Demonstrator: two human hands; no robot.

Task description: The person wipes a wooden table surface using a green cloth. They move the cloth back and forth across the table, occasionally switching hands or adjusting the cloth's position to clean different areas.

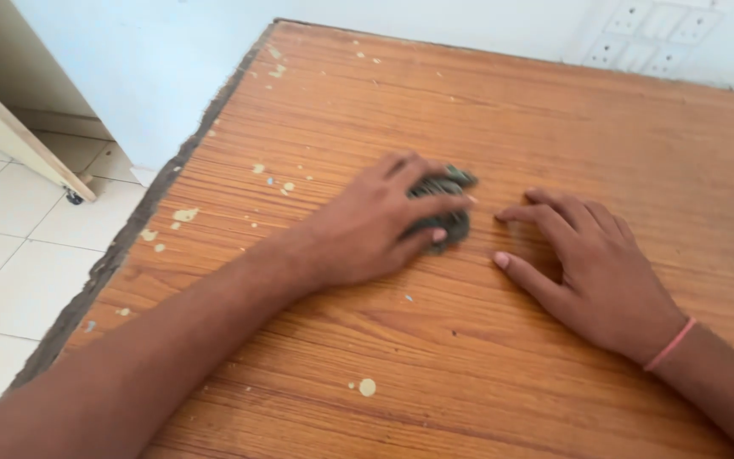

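left hand point(367, 228) at frame centre presses down on a dark grey pad point(445, 208), fingers curled over it, on a paint-flecked wooden worktop point(486, 110). right hand point(592, 268), just right of the pad, rests open and flat, holding nothing.

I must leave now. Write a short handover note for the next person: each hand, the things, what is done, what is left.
Left hand: palm down on the wooden table, fingers closed over a dark grey-green scrubbing pad.
Right hand: flat on the table beside the pad, not touching it, holding nothing.
Done: cannot tell from this view.
Left: pale paint spots remain near the left edge and one near the front.
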